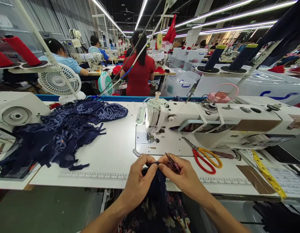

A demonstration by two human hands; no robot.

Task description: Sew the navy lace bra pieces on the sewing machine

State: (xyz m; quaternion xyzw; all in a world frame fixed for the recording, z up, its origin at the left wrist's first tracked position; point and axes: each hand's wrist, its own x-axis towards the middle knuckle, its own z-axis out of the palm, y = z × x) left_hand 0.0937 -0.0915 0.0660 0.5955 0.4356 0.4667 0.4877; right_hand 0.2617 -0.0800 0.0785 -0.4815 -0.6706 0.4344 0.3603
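My left hand (pixel 140 174) pinches the edge of a dark navy fabric piece (pixel 158 186) between thumb and fingers, at the table's front edge. My right hand (pixel 182 171) grips the same edge right beside it, fingertips nearly touching. Small thread snips (pixel 173 162) with dark blades are tucked in the right hand, points up and to the left. The fabric hangs down toward my lap, over dark floral cloth (pixel 150 210). Just beyond my hands stands a white sewing machine (pixel 189 113), its needle area (pixel 150 137) holding no cloth that I can see.
Red-and-yellow-handled scissors (pixel 205 158) lie right of my hands. Navy garment pieces (pixel 67 132) are heaped at left, by another machine (pixel 16 113). A yellow tape measure (pixel 268 174) lies at right. Thread cones and a white fan (pixel 59 81) stand behind; a person in red (pixel 140 71) sits ahead.
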